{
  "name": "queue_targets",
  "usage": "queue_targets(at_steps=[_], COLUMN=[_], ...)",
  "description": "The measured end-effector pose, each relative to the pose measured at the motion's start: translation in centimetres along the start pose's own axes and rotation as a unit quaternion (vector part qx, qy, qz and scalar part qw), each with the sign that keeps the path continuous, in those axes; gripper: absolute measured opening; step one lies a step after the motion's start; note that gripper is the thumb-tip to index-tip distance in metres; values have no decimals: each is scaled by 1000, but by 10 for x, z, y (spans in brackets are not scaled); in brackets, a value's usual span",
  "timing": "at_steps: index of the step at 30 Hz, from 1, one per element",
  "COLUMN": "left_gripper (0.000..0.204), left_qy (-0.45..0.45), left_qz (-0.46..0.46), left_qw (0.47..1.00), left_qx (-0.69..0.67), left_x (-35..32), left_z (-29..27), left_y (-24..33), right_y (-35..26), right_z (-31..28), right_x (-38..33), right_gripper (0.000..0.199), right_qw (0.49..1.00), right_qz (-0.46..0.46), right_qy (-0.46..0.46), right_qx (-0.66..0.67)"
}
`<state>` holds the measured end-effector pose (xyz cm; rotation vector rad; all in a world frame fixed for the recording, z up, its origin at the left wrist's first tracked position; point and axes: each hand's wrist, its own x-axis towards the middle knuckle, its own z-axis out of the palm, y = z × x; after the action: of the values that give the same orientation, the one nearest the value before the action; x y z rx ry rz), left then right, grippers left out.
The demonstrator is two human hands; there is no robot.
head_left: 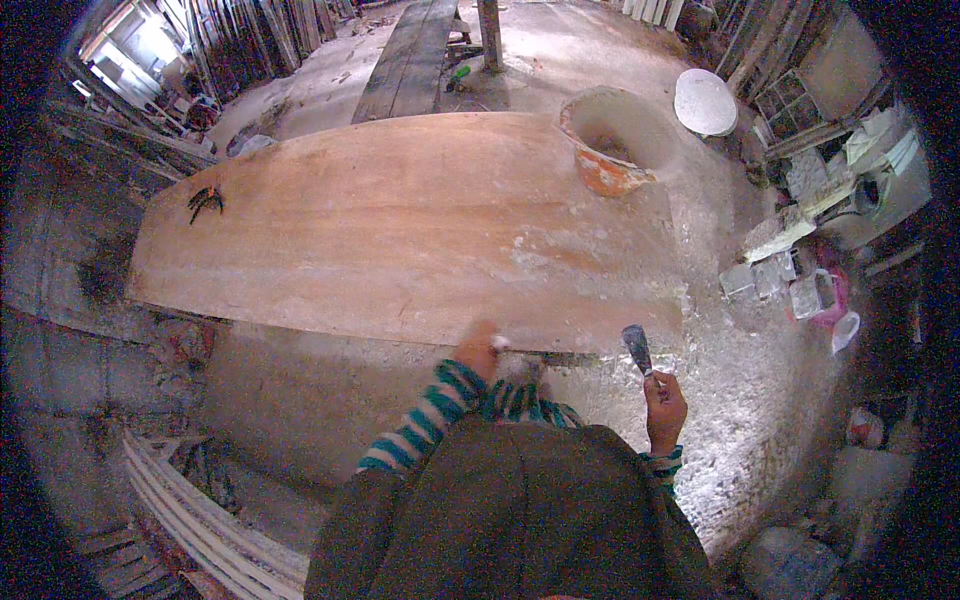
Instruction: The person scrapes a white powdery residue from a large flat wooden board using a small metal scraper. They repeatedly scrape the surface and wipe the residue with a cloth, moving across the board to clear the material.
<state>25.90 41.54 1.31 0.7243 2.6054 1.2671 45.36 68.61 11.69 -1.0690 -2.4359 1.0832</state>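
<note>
Seen from the head camera, a long, pale reddish-brown wooden board (pixel 400 220) with rounded ends lies flat across the middle of the scene, its near edge patched with whitish filler. The left hand (pixel 480 348), coming out of a green-and-white striped sleeve (pixel 425 420), rests on that near edge with the fingers curled down over it; a small white dab shows at the fingertips, and how tightly the hand is closed cannot be made out. The right hand (pixel 664 402) is held just off the board's near right corner, fist wrapped around the handle of a flat metal putty knife (pixel 637 350) whose blade points up and away, close to the board edge but not clearly touching it. Beyond the far right end of the board sits a round orange-and-white bucket (pixel 610 140) crusted with plaster, and further right a white round lid (pixel 705 100) lies on the dusty floor. A small black-and-orange clamp (pixel 205 200) lies on the left end of the board. Grey blocks and scraps (pixel 780 280) are scattered on the white-powdered ground to the right.
</note>
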Motion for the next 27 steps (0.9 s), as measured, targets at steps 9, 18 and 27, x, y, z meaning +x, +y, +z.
queue_targets(at_steps=[9,18,27], left_gripper=[23,18,15], left_qy=[-48,-33,-209], left_qz=[61,-91,102], left_qw=[934,986,901], left_qx=[-348,133,-367], left_x=[9,46,44], left_z=[74,-27,196], left_y=[44,22,151], right_y=[11,43,62], right_z=[-20,-44,-72], right_x=[6,1,9], right_gripper=[20,25,23], right_qw=[996,996,993], right_qz=[-9,54,54], right_qy=[54,63,101], right_qx=[71,-13,43])
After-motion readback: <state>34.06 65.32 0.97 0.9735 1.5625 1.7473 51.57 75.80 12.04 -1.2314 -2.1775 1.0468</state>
